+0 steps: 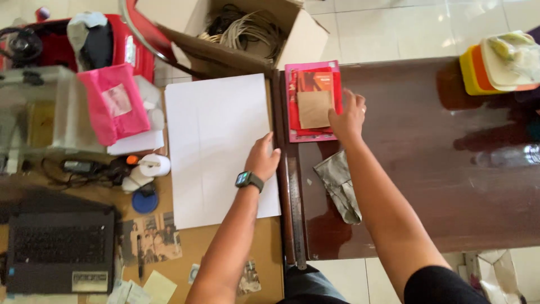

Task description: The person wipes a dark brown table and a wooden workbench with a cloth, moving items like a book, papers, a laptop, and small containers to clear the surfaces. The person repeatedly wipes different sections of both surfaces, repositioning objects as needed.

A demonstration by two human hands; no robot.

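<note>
A large white sheet of paper lies flat on the wooden desk. My left hand rests on its right edge, fingers loosely curled, with a dark watch on the wrist. My right hand reaches onto a stack of red and pink paper items at the dark table's far left corner, fingers spread at its right side. A small brown paper square tops that stack, just left of my right hand. A long metal ruler runs along the seam between the two surfaces.
A grey cloth lies on the dark table. A laptop, tape rolls, cables and photos sit at left. A cardboard box with cords, a pink pouch and stacked coloured containers stand farther off.
</note>
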